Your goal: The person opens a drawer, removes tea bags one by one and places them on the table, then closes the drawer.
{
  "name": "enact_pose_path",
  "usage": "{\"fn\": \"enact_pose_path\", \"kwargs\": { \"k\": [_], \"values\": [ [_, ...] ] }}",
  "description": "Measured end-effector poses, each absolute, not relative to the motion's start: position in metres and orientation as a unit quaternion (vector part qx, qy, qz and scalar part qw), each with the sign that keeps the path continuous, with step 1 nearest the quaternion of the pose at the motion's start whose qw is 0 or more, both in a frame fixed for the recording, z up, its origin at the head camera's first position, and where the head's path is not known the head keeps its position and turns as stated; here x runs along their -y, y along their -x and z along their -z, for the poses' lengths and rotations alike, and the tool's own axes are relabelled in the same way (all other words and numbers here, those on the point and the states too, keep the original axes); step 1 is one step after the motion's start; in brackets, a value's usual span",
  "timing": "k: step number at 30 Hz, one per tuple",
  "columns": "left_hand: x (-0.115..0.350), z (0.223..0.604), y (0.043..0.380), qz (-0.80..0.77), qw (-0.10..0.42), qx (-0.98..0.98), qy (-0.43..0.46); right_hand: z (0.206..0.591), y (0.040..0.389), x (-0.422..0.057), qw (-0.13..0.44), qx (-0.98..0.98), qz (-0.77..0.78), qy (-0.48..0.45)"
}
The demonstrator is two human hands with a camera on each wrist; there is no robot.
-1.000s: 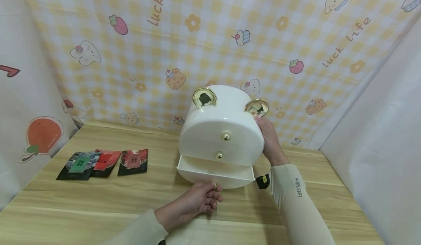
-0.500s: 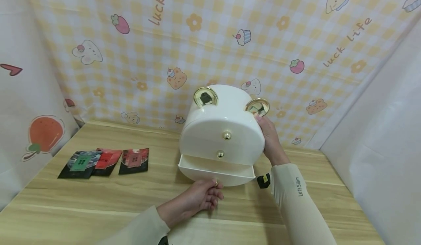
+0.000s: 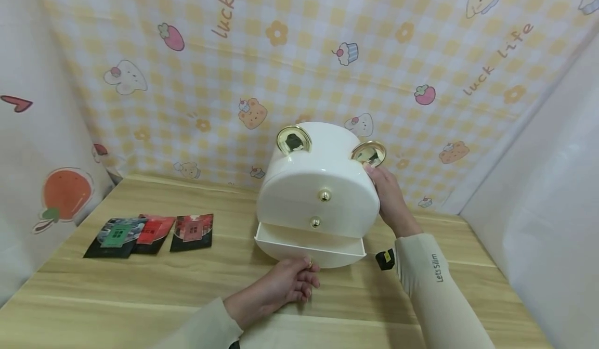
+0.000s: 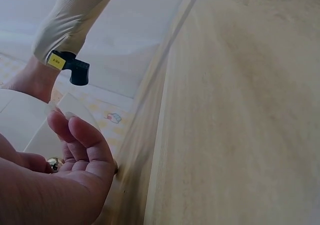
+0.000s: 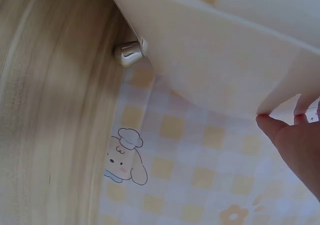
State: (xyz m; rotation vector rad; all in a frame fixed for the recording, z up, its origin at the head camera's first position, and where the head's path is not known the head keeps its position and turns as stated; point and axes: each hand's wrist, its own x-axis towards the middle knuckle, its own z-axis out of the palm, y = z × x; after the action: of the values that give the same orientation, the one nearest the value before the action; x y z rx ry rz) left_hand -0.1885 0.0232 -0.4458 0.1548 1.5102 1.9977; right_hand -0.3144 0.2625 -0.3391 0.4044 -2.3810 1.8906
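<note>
A white rounded drawer cabinet (image 3: 285, 193) with gold round ears stands on the table, its bottom drawer (image 3: 332, 258) pulled out. Nothing shows in the visible part of that drawer. My left hand (image 3: 283, 286) pinches the small gold knob (image 3: 310, 263) on the drawer front between thumb and index finger, its other fingers loosely bent. Against the cabinet's right side, just below the right ear (image 3: 368, 154), rests my right hand (image 3: 392, 201). In the right wrist view its fingertips (image 5: 265, 119) touch the smooth white wall. Two more gold knobs (image 3: 325, 195) sit on the cabinet front above.
Three flat packets lie left on the wooden table (image 3: 187, 281): a green-labelled one (image 3: 116, 237) overlapping a red one (image 3: 152, 234), and another red one (image 3: 192, 232) beside them. A checked cloth (image 3: 210, 89) hangs behind. A metallic foot (image 5: 130, 53) shows under the cabinet.
The head view shifts slightly, and my right forearm has moved a little to the right. Both hands keep their places on the cabinet, and the drawer looks equally far out.
</note>
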Motion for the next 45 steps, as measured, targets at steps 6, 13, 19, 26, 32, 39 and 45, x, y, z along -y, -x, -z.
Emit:
{"fn": "enact_pose_path", "kwargs": {
  "k": [6,13,19,26,32,39,45],
  "values": [
    [-0.022,0.446,0.190,-0.756,0.313,-0.572,-0.056,0.339,0.315,-0.262,0.028,0.767,-0.625,-0.139],
    [-0.022,0.447,0.192,-0.756,0.313,-0.572,-0.057,0.339,0.315,-0.261,0.035,0.773,-0.618,-0.138],
    [-0.022,0.446,0.194,-0.755,0.309,-0.576,-0.051,0.340,0.315,-0.260,0.049,0.782,-0.608,-0.129],
    [-0.023,0.446,0.198,-0.751,0.299,-0.586,-0.054,0.339,0.313,-0.262,0.057,0.793,-0.592,-0.135],
    [-0.024,0.444,0.202,-0.748,0.297,-0.590,-0.056,0.339,0.312,-0.262,0.053,0.789,-0.598,-0.132],
    [-0.025,0.447,0.207,-0.747,0.299,-0.591,-0.055,0.338,0.311,-0.262,0.052,0.789,-0.597,-0.133],
    [-0.026,0.446,0.212,-0.748,0.293,-0.593,-0.051,0.335,0.310,-0.263,0.049,0.798,-0.585,-0.137]
  ]
}}
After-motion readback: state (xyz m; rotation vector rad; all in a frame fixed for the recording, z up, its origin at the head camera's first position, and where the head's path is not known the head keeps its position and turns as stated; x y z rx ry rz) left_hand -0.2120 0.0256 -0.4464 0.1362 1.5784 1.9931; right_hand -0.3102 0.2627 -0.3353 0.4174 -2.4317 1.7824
